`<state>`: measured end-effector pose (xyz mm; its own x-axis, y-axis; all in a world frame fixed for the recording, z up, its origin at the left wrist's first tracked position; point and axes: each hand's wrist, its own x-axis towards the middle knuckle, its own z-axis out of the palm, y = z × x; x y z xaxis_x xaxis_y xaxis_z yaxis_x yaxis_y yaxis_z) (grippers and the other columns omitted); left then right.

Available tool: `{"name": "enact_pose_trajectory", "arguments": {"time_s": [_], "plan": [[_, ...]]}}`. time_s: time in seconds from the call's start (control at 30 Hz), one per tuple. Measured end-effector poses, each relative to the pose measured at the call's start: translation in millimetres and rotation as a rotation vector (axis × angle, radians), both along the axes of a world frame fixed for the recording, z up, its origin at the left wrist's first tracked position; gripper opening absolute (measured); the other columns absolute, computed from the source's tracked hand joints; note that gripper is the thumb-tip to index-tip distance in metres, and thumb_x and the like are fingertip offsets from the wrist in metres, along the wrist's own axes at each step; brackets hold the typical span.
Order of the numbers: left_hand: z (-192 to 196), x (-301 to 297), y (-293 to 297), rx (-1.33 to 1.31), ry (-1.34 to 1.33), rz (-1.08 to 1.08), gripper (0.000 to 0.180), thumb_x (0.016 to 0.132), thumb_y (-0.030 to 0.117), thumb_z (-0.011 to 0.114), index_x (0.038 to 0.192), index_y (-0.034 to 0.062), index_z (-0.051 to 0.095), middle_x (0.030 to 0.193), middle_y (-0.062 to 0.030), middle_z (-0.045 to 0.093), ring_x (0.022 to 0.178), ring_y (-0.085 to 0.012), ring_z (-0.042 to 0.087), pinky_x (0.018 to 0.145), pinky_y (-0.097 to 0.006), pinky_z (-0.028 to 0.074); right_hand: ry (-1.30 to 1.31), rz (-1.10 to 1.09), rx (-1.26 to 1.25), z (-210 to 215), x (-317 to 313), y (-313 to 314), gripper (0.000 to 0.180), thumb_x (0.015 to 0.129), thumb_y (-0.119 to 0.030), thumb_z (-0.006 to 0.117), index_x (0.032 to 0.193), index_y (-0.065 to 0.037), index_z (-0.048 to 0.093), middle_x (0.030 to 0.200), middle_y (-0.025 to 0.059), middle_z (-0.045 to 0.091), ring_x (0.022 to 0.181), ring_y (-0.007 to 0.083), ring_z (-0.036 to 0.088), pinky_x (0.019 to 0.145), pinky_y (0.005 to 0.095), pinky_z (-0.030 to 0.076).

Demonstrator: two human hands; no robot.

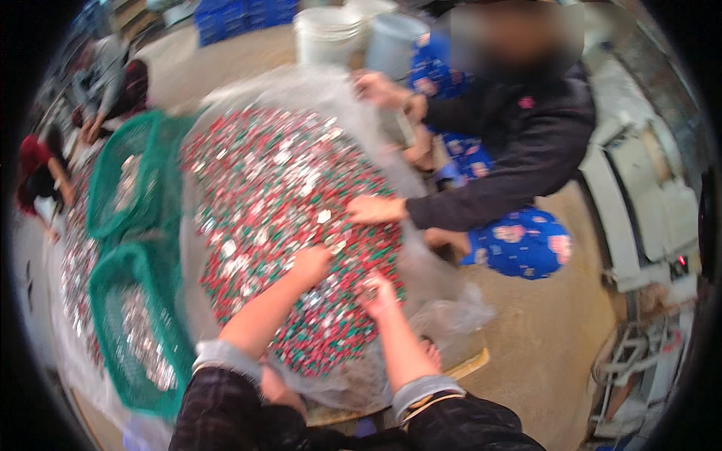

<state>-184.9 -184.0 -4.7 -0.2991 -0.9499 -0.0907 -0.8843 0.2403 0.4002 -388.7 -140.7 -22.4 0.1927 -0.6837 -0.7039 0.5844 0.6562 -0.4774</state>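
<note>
While both forearms reach in from the near edge, the left hand [312, 259] lies knuckles-up on the big heap of small red, green and silver pieces [278, 195], fingers curled down into them; whether it holds any, cannot tell. The right hand [378, 293] sits just beside it, near the heap's right near edge, fingers bunched, seemingly pinching a few silver pieces, blurred. The heap lies on a crinkled clear plastic sheet [444, 301] spread over a low wooden board [470, 364] on the floor. Across the heap, another person's hand [374, 209] rests flat on the pieces at the right edge; their other hand [376, 86] grips the sheet at the far edge. Two green mesh baskets [124, 316] holding silver pieces stand touching the heap's left side. White plastic buckets [327, 34] stand beyond the far edge.
</note>
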Motion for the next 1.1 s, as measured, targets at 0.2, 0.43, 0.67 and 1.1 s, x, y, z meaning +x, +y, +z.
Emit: {"name": "enact_pose_trajectory", "arguments": {"time_s": [0.2,0.43,0.67,1.1], "plan": [[65,-3,6,0.095,0.453,0.033,0.021,0.072,0.022,0.069,0.091,0.0126,0.067,0.080,-0.0063,0.067,0.076,-0.0238,0.064,0.069,-0.035,0.050,-0.133,0.006,0.008,10,-7,-2,0.019,0.075,-0.018,0.057,0.090,-0.006,0.057,0.072,0.0067,0.059,0.066,0.0210,0.059,0.056,0.0320,0.047],[75,20,26,0.245,0.622,-0.078,0.021,0.075,0.014,0.069,0.093,0.0032,0.066,0.068,-0.0068,0.063,0.064,-0.0095,0.058,0.059,-0.027,0.047,-0.169,0.021,0.016,35,37,15,0.042,0.086,-0.041,0.049,0.103,-0.003,0.057,0.093,0.0107,0.064,0.073,0.0242,0.062,0.066,0.0364,0.051],[67,50,55,0.358,0.848,0.056,0.030,0.070,0.001,0.068,0.099,0.0026,0.062,0.078,-0.0056,0.065,0.075,-0.0125,0.063,0.067,-0.028,0.051,-0.184,0.205,0.054,48,60,22,0.040,0.087,-0.040,0.050,0.102,-0.005,0.059,0.099,0.0139,0.064,0.084,0.0287,0.063,0.068,0.0405,0.053],[40,37,78,0.260,-0.153,-0.093,0.049,0.071,0.001,0.054,0.117,0.0173,0.053,0.102,-0.0111,0.054,0.082,-0.0319,0.062,0.069,-0.041,0.051,-0.089,0.102,0.026,12,23,19,0.012,0.083,-0.019,0.063,0.084,-0.013,0.053,0.074,0.0022,0.058,0.067,0.0194,0.060,0.055,0.0331,0.053]]}}
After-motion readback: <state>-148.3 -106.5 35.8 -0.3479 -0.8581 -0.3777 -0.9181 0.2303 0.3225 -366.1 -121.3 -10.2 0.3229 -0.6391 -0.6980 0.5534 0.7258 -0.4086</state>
